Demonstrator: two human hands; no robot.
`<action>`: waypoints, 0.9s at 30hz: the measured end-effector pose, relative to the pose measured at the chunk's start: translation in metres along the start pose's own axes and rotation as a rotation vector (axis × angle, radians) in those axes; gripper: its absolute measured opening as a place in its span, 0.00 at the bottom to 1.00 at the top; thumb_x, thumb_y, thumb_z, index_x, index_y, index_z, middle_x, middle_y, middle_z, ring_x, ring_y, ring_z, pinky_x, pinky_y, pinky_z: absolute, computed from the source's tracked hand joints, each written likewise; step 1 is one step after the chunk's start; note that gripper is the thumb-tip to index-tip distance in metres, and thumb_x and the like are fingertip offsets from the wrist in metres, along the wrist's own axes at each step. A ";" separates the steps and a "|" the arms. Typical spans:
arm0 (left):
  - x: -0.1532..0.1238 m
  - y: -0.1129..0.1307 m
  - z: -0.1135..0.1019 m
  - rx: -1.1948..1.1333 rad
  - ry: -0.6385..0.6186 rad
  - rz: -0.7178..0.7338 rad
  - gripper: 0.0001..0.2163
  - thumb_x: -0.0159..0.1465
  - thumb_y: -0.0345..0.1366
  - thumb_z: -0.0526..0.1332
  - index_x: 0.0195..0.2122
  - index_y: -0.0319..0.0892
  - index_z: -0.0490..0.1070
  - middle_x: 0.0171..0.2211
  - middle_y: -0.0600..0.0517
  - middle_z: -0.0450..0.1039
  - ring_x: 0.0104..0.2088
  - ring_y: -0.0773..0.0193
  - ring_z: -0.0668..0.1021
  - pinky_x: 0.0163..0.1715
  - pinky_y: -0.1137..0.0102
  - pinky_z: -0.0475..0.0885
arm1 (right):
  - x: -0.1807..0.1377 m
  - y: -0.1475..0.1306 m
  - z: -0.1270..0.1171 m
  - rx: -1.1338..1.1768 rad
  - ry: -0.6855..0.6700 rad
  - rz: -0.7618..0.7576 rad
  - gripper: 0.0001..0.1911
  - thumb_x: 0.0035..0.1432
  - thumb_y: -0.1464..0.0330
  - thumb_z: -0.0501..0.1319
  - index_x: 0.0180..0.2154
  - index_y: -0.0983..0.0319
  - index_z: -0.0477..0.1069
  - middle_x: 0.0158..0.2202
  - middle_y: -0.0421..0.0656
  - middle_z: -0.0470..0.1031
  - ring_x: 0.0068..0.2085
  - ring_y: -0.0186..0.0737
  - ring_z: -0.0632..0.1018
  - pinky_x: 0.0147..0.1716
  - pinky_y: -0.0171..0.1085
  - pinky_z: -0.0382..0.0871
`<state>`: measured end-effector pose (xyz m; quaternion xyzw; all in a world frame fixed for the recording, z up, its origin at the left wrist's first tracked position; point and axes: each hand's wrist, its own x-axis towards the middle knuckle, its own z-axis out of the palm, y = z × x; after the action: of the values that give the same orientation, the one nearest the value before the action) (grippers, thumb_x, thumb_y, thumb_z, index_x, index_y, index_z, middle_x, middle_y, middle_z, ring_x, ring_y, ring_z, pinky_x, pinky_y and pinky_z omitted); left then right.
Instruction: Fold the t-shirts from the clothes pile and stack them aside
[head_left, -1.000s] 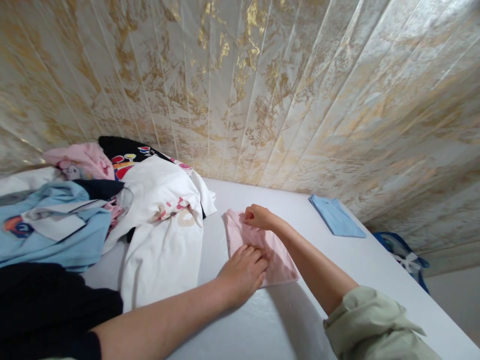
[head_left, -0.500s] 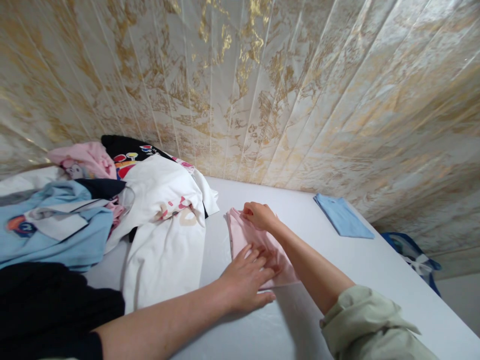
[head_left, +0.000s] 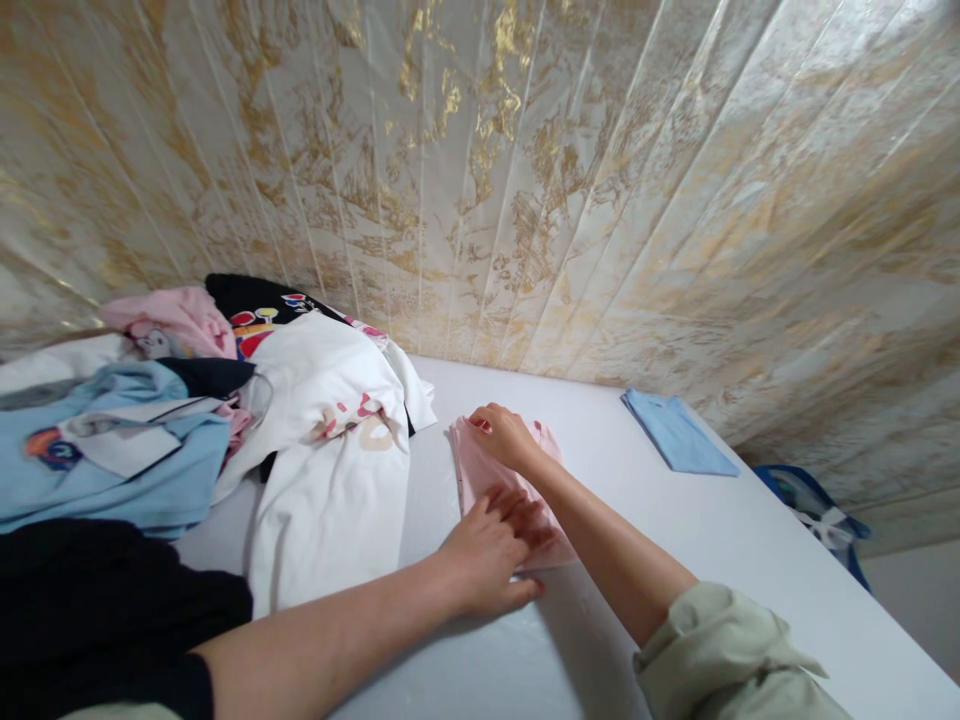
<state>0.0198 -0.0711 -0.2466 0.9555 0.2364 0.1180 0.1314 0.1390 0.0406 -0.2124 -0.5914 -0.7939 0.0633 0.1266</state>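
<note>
A pink garment (head_left: 478, 478), folded into a narrow shape, lies on the white table. My left hand (head_left: 491, 555) rests flat on its near part, fingers spread, with the thumb on the tabletop. At the far left corner, my right hand (head_left: 501, 436) has its fingers curled in a pinch on the cloth; the fingertips are partly hidden. The right forearm covers some of the garment's right side, where a small red print shows near the far edge.
Left of the hands lies a heap with a white garment (head_left: 330, 500), a light blue one (head_left: 180, 470) and a black one (head_left: 112, 600). A folded blue garment (head_left: 679, 435) sits at the back right. Beyond the table's right edge is a blue-trimmed bag (head_left: 817, 520). A gold-patterned curtain (head_left: 480, 200) hangs behind.
My right hand has slid a little left along the garment's far edge to its corner, uncovering more of the far right part. My left hand has stayed nearly in place.
</note>
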 end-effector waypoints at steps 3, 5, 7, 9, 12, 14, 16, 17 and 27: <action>-0.001 0.001 -0.002 0.007 0.004 -0.002 0.29 0.64 0.56 0.51 0.63 0.48 0.57 0.64 0.45 0.58 0.65 0.46 0.56 0.62 0.48 0.47 | 0.009 -0.002 0.013 0.045 -0.030 0.077 0.08 0.61 0.69 0.56 0.37 0.59 0.74 0.37 0.42 0.78 0.37 0.37 0.76 0.37 0.33 0.61; -0.001 0.001 -0.002 -0.002 0.005 -0.005 0.29 0.64 0.56 0.50 0.62 0.48 0.58 0.64 0.45 0.58 0.64 0.46 0.56 0.62 0.47 0.47 | 0.012 -0.002 0.019 0.093 -0.014 0.106 0.07 0.60 0.70 0.57 0.38 0.59 0.74 0.36 0.41 0.79 0.36 0.36 0.76 0.36 0.32 0.61; -0.002 0.001 -0.002 -0.017 0.010 -0.008 0.28 0.64 0.56 0.51 0.61 0.48 0.59 0.63 0.46 0.58 0.64 0.46 0.56 0.62 0.48 0.47 | 0.012 -0.003 0.022 0.105 0.009 0.104 0.07 0.60 0.71 0.57 0.38 0.59 0.73 0.36 0.40 0.79 0.35 0.35 0.75 0.36 0.32 0.60; -0.001 0.001 -0.001 -0.027 0.018 -0.009 0.27 0.64 0.55 0.51 0.60 0.49 0.61 0.63 0.47 0.58 0.64 0.47 0.56 0.62 0.48 0.47 | 0.010 -0.005 0.023 0.073 0.023 0.096 0.06 0.60 0.70 0.56 0.38 0.59 0.72 0.36 0.41 0.78 0.35 0.35 0.75 0.36 0.32 0.60; -0.001 0.002 -0.001 -0.015 0.029 -0.015 0.26 0.63 0.55 0.52 0.59 0.48 0.63 0.62 0.46 0.59 0.64 0.47 0.56 0.62 0.48 0.48 | 0.009 -0.010 0.023 -0.016 0.028 0.099 0.06 0.62 0.69 0.55 0.38 0.60 0.71 0.37 0.42 0.77 0.36 0.36 0.74 0.37 0.34 0.59; -0.001 0.002 -0.001 0.003 0.034 -0.013 0.27 0.63 0.55 0.53 0.58 0.47 0.64 0.61 0.45 0.61 0.63 0.46 0.56 0.62 0.48 0.48 | 0.010 -0.012 0.021 -0.075 0.037 0.091 0.07 0.64 0.69 0.54 0.39 0.60 0.71 0.38 0.43 0.77 0.38 0.37 0.74 0.40 0.35 0.59; -0.001 0.002 -0.001 0.010 0.033 -0.014 0.27 0.63 0.55 0.53 0.59 0.46 0.64 0.61 0.45 0.62 0.63 0.47 0.56 0.62 0.48 0.47 | 0.009 -0.012 0.019 -0.116 0.057 0.063 0.08 0.65 0.68 0.53 0.40 0.61 0.70 0.40 0.44 0.76 0.40 0.39 0.73 0.42 0.36 0.59; -0.002 0.002 -0.001 0.008 0.030 -0.016 0.27 0.63 0.55 0.53 0.59 0.47 0.64 0.61 0.45 0.61 0.63 0.47 0.56 0.62 0.48 0.47 | 0.007 -0.011 0.016 -0.131 0.074 0.043 0.08 0.65 0.68 0.53 0.41 0.61 0.70 0.41 0.45 0.75 0.41 0.39 0.73 0.43 0.37 0.59; -0.001 -0.001 0.005 -0.036 0.013 -0.013 0.29 0.64 0.56 0.51 0.63 0.49 0.59 0.63 0.47 0.61 0.64 0.48 0.58 0.63 0.49 0.45 | -0.056 0.017 -0.002 -0.169 -0.006 0.059 0.16 0.67 0.67 0.50 0.51 0.61 0.71 0.52 0.50 0.72 0.52 0.43 0.71 0.55 0.41 0.57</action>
<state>0.0199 -0.0716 -0.2520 0.9507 0.2411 0.1274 0.1476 0.1697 -0.0077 -0.2216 -0.6227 -0.7791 0.0019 0.0720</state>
